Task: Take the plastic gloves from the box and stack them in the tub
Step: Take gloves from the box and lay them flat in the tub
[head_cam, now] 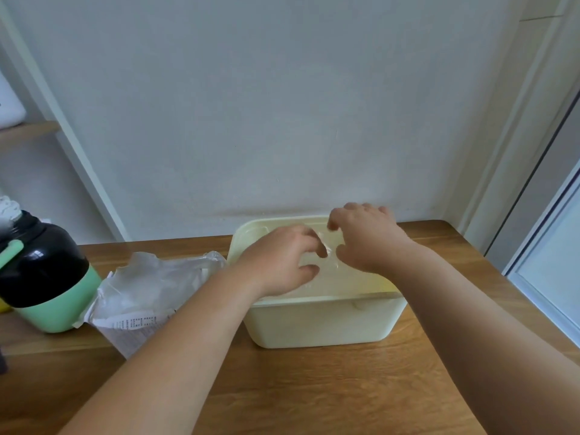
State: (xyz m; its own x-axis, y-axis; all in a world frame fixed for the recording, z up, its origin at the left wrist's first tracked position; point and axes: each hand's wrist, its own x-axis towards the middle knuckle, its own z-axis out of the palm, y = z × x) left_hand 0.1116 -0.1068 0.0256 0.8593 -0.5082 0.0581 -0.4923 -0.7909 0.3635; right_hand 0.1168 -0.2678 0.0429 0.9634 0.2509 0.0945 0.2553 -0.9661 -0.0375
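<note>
Your left hand (279,262) and right hand (367,237) pinched a clear plastic glove (330,257) over the pale yellow plastic tub (320,323). Print on the crinkled white packet (147,287) was unreadable.

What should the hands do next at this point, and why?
Probably lower the clear glove flat into the tub and let go: the left hand and right hand both seem to pinch it over the tub's opening, and the glove packet lies to the left for the next one.
</note>
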